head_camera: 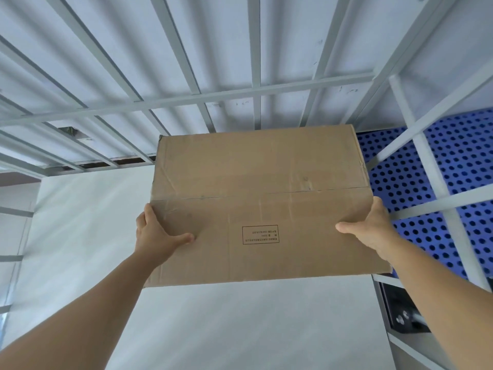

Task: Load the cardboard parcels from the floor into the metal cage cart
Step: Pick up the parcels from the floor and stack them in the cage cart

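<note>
Both hands, L (156,233) + R (370,228), grip cardboard parcel (261,198) inside cage cart (256,89).

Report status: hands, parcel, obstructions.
Left hand and right hand grip the cardboard parcel by its sides. Parcel held inside the cage cart. Nothing blocking.

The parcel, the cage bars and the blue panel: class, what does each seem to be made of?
Parcel: brown corrugated cardboard, matt, with creases and a printed box. Cage bars: probably metal, painted pale grey, straight square tubes joined in a grid. Blue panel: likely moulded plastic, with regular round holes. Both hands grip the parcel's sides.
</note>
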The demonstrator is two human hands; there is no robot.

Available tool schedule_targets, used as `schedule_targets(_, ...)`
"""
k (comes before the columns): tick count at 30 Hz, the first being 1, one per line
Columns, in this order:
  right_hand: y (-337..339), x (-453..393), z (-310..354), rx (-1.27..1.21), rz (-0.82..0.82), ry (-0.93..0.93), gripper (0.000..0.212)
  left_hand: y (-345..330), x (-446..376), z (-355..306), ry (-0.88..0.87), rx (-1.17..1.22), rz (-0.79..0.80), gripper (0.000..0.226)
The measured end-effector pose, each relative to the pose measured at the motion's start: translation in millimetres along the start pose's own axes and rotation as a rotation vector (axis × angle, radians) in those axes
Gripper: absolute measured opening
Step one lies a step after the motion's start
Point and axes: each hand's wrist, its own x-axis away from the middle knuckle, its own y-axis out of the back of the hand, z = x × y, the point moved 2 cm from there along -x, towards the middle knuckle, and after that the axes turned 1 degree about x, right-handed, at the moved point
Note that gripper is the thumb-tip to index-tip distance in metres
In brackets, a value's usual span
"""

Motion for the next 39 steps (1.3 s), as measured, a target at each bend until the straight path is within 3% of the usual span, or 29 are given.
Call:
schedule_targets(18,-27,-51,-2,0.182,-0.046,0.003,0.109,-53,-41,15,0.018,0.003,0.044,0.117)
schedule_targets(26,-34,-46,0,0.276,-0.034,0.0,0.114,-53,-47,-1,0.023,-0.196,0.047,0.114)
schedule_targets(33,-36,8,12,0.429,-0.04,0.206,0.105,-36,-3,-40,-0.101,-0.208,0.045,0.097)
schedule_targets(39,-3,111,62,0.584,-0.025,0.498,0.097,49,82,-66,-0.255,-0.356,-0.014,0.092)
